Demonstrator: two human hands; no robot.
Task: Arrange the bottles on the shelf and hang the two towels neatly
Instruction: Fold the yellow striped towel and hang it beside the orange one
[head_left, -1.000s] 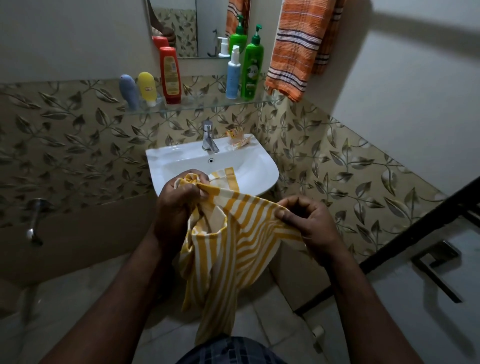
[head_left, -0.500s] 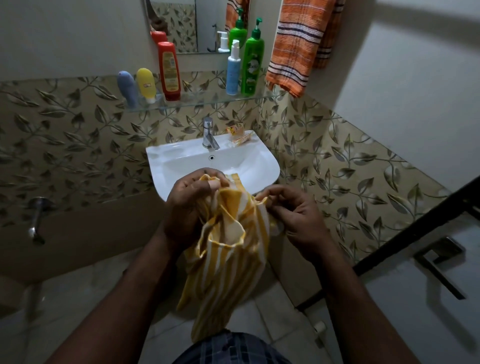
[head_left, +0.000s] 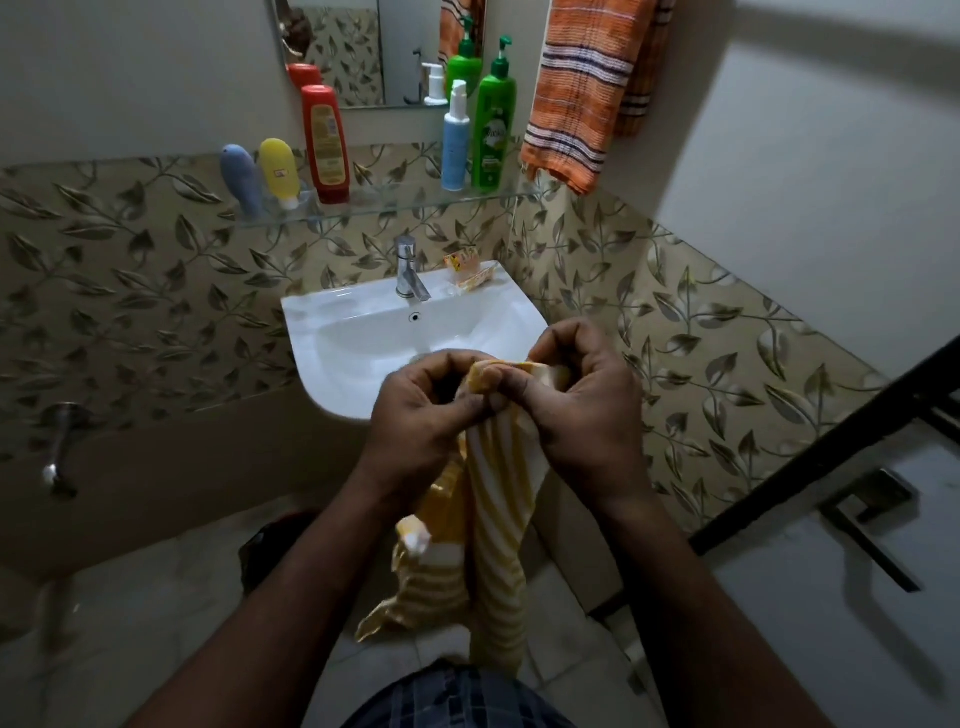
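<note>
1. Head view, task thing. The yellow towel (head_left: 498, 467) hangs just in front of the near rim of the sink (head_left: 363, 332). Its top edge is bunched between both hands, and its striped length drops loose below them.
2. Left hand (head_left: 421, 415). It is in front of the sink rim, with fingers curled and thumb and fingertips pinching the towel's top edge.
3. Right hand (head_left: 576, 415). It touches the left hand, right of the sink's centre, with fingers curled round the same bunched edge.
4. Handling (judgement).
   - The cloth looks soft, light and limp. It holds no shape of its own and collapses into folds.
   - It is neither fragile nor slippery.
   - The best hold is probably a pinch at each corner of one short edge, hands drawn apart, so the towel opens flat before draping.
5. Orange towel (head_left: 576, 104). It hangs above and right of the sink. Its support is out of view.
6. Shelf (head_left: 395, 205). It runs above the sink.
   - Left of the sink's tap stand the blue tube (head_left: 241, 176), yellow tube (head_left: 278, 169) and red bottle (head_left: 324, 145).
   - Right of the tap stand the white bottle (head_left: 456, 140) and green bottle (head_left: 491, 130), all upright.
</note>
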